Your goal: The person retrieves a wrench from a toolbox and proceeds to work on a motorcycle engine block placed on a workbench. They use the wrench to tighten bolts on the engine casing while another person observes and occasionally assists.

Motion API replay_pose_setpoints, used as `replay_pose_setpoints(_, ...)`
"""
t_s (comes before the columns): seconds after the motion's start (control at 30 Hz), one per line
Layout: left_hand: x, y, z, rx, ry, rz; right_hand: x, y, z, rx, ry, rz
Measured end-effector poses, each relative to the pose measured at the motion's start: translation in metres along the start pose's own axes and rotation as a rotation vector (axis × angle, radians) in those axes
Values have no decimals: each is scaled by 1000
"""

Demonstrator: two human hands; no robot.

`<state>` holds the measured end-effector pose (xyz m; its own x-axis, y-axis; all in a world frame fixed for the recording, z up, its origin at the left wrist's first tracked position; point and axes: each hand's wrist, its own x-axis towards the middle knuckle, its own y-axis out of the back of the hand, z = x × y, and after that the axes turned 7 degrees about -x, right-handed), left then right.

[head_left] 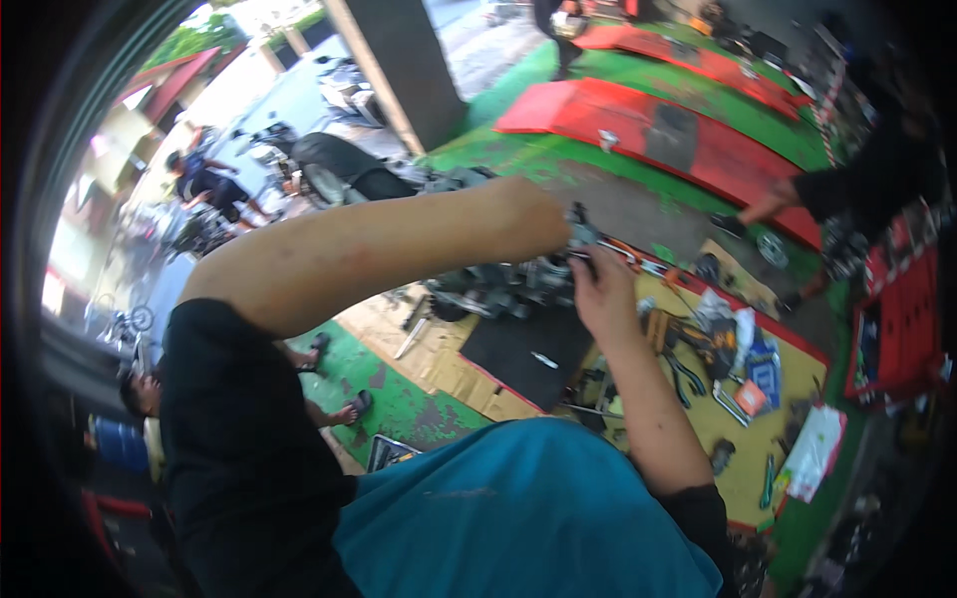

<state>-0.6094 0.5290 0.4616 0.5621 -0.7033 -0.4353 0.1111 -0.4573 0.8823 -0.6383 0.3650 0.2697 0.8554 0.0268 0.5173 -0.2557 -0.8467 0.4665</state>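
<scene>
My left forearm stretches across the view, and my left hand [533, 224] reaches over a dark metal engine assembly [488, 289], its fingers hidden. My right hand [598, 284] is just below and to the right of it, closed round a small dark item I cannot make out, at the assembly's right side. A black mat [513, 364] lies under the assembly. A yellow board [743, 458] at the right holds dark-handled pliers [683, 384], a blue packet [763, 374] and other tools.
A motorcycle [344, 164] stands behind. Red ramps [558, 105] lie on the green floor, near a pillar [394, 75]. A person [209, 179] is at the left, another's foot [354, 409] nearer, and a person in black [847, 174] at the right, beside a red tool chest [897, 349].
</scene>
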Motion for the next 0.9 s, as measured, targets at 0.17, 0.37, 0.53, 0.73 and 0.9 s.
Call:
replay_pose_setpoints(0.17,-6,-30,31,92,197,109,2,1,-5,130,-8,-8)
replay_pose_setpoints(0.37,-5,-51,33,72,263,326,2,8,-13,152,-5,-15)
replay_pose_setpoints(0.53,0,-64,11,70,153,352,1,5,-10,116,24,-19)
replay_pose_setpoints(0.73,5,-66,-1,122,75,365,-4,-1,-11,33,43,-28)
replay_pose_setpoints(0.9,6,-64,-4,129,57,345,-7,5,-14,29,19,-95)
